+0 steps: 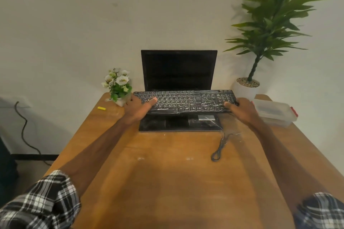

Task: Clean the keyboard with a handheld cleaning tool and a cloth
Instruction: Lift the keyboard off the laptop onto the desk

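A black keyboard point(186, 100), streaked with white dust, lies across the base of an open laptop point(178, 122) at the far end of the wooden table point(167, 173). My left hand point(138, 108) grips the keyboard's left end, thumb on top of the keys. My right hand point(242, 108) grips its right end, thumb on the keys and fingers curled round the edge. The keyboard's dark cable point(220, 148) trails in a loop on the table. No cleaning tool or cloth shows.
A small pot of white flowers point(119, 87) stands close to my left hand. A clear plastic box with a red clip point(275, 112) sits by my right hand. A tall potted plant point(247, 87) is at the back right, a yellow object point(101, 108) at the left.
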### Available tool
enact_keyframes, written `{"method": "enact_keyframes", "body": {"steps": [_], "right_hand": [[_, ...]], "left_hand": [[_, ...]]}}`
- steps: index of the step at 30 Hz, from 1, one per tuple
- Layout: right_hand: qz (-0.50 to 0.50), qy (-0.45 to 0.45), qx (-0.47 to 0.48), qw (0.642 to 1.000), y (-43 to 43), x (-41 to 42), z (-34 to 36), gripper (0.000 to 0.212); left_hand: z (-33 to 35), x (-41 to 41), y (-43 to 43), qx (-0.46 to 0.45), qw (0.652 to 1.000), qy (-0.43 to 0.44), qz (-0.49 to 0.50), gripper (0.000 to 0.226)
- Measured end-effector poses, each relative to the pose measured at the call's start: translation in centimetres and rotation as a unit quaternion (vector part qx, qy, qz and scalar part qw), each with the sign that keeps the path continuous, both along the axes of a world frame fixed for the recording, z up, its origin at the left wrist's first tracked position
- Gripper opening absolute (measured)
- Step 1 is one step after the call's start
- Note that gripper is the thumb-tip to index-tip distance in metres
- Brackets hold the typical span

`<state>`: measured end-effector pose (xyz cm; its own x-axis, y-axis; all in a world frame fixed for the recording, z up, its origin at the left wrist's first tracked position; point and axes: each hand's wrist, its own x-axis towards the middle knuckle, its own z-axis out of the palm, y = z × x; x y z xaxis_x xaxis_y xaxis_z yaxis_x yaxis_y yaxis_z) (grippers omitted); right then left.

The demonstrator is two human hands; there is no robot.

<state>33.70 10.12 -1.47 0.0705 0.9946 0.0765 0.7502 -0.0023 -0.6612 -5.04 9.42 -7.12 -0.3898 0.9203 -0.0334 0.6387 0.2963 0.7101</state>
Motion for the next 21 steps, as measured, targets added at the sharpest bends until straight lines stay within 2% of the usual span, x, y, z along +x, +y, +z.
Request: {"method": "enact_keyframes", "body": {"steps": [3,7,10,13,16,18,21], "right_hand": [[0.028,-0.019,0.017,0.999,-4.4,0.7,1.2,0.028],[0.076,-0.054,0.035,0.995,-10.0,1.9,1.0,0.049],[0.077,-0.043,0.003,0.996,-13.4,3.1,-0.2,0.032],[0.074,-0.058,-0.018,0.995,-16.1,3.4,-1.6,0.035],[0.053,-0.084,-0.035,0.994,-17.5,3.1,-2.9,0.026],[0.045,-0.086,-0.040,0.994,-18.2,2.5,-3.7,0.036],[0.039,-0.082,-0.033,0.995,-19.0,1.5,-4.4,0.037]], "left_hand": [[-0.3,0.0,-3.2,-0.020,0.999,-0.012,-0.023,0.152],[-2.0,0.4,-8.0,-0.028,0.997,0.029,-0.060,0.148],[-3.3,0.8,-11.8,-0.025,0.994,0.048,-0.093,0.146],[-4.6,0.9,-15.1,-0.054,0.986,0.091,-0.130,0.153],[-6.0,0.7,-17.3,-0.059,0.981,0.122,-0.138,0.156],[-6.4,0.5,-18.2,-0.038,0.982,0.133,-0.131,0.153],[-6.8,0.0,-18.8,-0.014,0.984,0.138,-0.112,0.146]]}}
